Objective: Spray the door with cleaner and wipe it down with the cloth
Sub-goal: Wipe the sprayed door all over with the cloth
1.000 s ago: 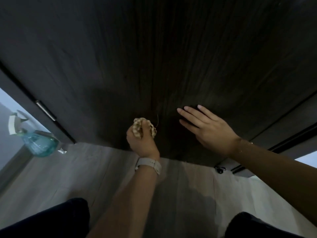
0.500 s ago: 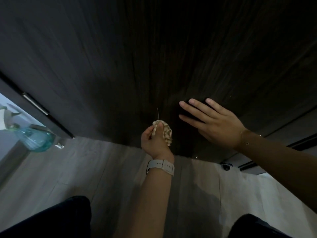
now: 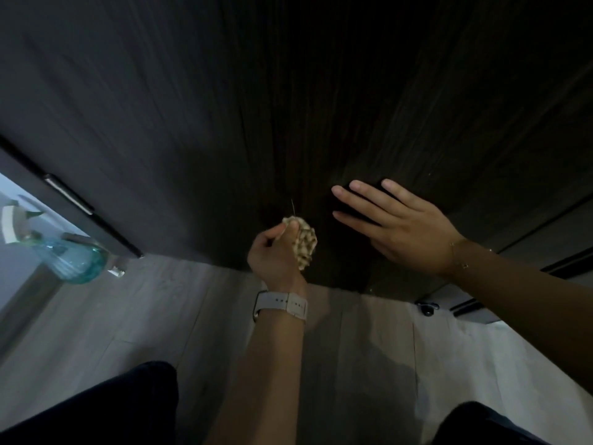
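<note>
Near the door's [image 3: 288, 107] bottom edge, the left hand [image 3: 272, 256], gripping the bunched cloth [image 3: 303, 244], has slid right toward the flat, open right hand [image 3: 404, 226], so wiping continues.

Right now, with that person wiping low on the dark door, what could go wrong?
The left hand grips only a small balled cloth, so bare skin may smear the door. The right hand lies flat on it and could leave prints. The spray bottle on the floor could be kicked over.
</note>
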